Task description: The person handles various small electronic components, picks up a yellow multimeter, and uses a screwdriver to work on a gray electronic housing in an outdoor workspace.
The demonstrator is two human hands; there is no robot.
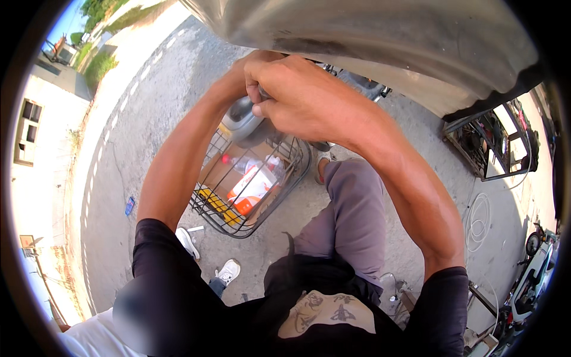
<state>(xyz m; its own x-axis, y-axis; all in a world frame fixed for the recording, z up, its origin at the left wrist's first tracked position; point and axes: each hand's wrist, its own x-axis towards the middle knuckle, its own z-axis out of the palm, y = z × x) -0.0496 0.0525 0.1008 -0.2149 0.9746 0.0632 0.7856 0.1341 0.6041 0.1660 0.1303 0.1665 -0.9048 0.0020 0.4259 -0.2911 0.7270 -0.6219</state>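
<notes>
Just beyond the far end of the wire basket (240,236), find right hand (286,95) with fingers curled in and thumb bent toward them; cannot tell whether grasping anything or merely clenched. Behind it, farther from the basket, find left hand (260,56), mostly hidden; cannot tell whether closed or released. At the basket's far end, directly under the right hand, record a rounded silver-grey housing (241,119); cannot confirm contact. Inside the basket, list a clear red-capped bottle (241,162), a white-and-orange package (252,187) and a yellow item (219,206). Beyond the basket and both hands, note a large grey sheet (380,30). Well right of the basket, note a coiled pale hose (469,228) and a dark metal frame (504,177). On the ground, on the basket's near side, note another person's white shoes (229,271)
</notes>
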